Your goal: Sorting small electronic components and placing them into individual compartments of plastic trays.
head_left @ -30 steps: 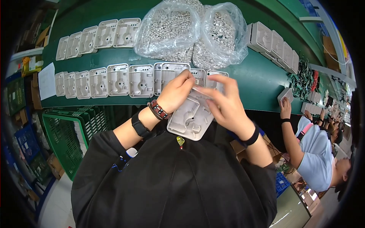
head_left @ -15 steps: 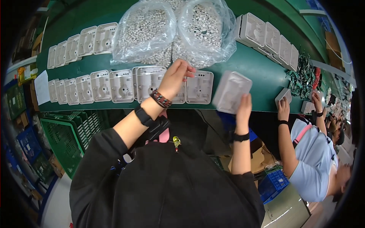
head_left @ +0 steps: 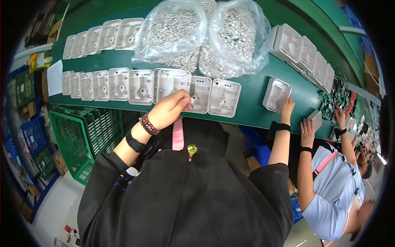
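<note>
My left hand [head_left: 166, 110], with a beaded bracelet and a black band at the wrist, is closed in a pinch over the near row of white plastic housings. Whatever its fingertips hold is too small to make out. Just beyond it lies a stacked housing [head_left: 175, 82], partly covered by the hand. My right hand [head_left: 287, 110] grips the near right edge of another white housing [head_left: 275, 92], whose open side faces up on the table. Between my hands, one more open housing [head_left: 224, 99] shows round bosses and small holes inside.
Two clear bags [head_left: 173, 31] of small white parts stand at the back of the green table [head_left: 251, 92]. Stacked housings [head_left: 288, 43] lie back right, beside dark green pieces [head_left: 339, 92]. A co-worker's hand [head_left: 307, 132] touches a housing at right. Green crates [head_left: 70, 142] stand lower left.
My right hand has carried its housing rightward, away from the row, and down to the table. My left hand has come back toward me, lower over the row. The view has shifted.
</note>
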A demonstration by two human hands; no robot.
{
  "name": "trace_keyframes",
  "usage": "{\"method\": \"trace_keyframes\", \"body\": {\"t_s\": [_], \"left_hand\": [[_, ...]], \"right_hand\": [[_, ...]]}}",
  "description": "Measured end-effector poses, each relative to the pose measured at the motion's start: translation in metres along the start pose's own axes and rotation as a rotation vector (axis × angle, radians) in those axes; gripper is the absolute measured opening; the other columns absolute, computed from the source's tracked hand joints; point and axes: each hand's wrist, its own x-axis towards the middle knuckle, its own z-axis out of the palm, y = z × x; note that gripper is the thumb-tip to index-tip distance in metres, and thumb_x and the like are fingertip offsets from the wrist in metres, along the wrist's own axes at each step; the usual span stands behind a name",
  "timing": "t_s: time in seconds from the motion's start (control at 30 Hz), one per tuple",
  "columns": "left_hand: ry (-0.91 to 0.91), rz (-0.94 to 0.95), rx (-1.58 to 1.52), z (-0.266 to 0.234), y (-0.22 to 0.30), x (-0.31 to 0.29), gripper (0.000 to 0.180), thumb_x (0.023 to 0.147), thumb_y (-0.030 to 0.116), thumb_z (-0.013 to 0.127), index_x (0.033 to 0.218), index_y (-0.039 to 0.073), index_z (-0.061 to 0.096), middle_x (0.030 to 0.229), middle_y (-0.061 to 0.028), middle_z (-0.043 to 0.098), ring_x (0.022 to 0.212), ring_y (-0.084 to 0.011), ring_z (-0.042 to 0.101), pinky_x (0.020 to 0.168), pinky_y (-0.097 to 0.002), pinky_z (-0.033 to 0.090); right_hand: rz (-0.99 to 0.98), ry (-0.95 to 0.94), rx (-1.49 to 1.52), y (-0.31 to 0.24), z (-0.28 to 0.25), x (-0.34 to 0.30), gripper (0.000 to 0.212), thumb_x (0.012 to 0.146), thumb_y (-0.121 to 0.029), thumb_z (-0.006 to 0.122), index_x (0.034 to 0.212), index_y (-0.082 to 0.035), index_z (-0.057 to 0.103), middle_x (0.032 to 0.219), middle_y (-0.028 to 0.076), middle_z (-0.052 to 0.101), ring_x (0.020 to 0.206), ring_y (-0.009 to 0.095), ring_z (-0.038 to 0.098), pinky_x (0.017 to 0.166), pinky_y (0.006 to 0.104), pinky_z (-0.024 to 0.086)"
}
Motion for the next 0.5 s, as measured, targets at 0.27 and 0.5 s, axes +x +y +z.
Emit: {"method": "trace_keyframes", "body": {"t_s": [0.27, 0.5], "left_hand": [[-0.161, -0.137, -0.169, -0.024, -0.003, -0.018, 0.031, 0.092, 0.025, 0.037, 0.074, 0.003, 0.05, 0.058, -0.0017, 0.05, 0.054, -0.0124, 0.05, 0.056, -0.0252, 0.041], [-0.389, -0.401, -0.711, -0.05, -0.013, -0.024, 0.038, 0.09, 0.027, 0.037, 0.059, 0.007, 0.044, 0.047, 0.0005, 0.038, 0.04, -0.0111, 0.039, 0.041, -0.025, 0.033]], "right_hand": [[-0.39, -0.294, 0.608, -0.263, -0.054, -0.106, 0.025, 0.078, -0.013, 0.057, 0.1, -0.003, 0.052, 0.097, 0.01, 0.054, 0.089, 0.021, 0.051, 0.078, 0.03, 0.04], [-0.875, -0.457, 0.693, -0.35, -0.05, -0.157, 0.025, 0.068, -0.007, 0.067, 0.091, -0.005, 0.056, 0.083, 0.01, 0.052, 0.077, 0.024, 0.054, 0.062, 0.0305, 0.043]]}}
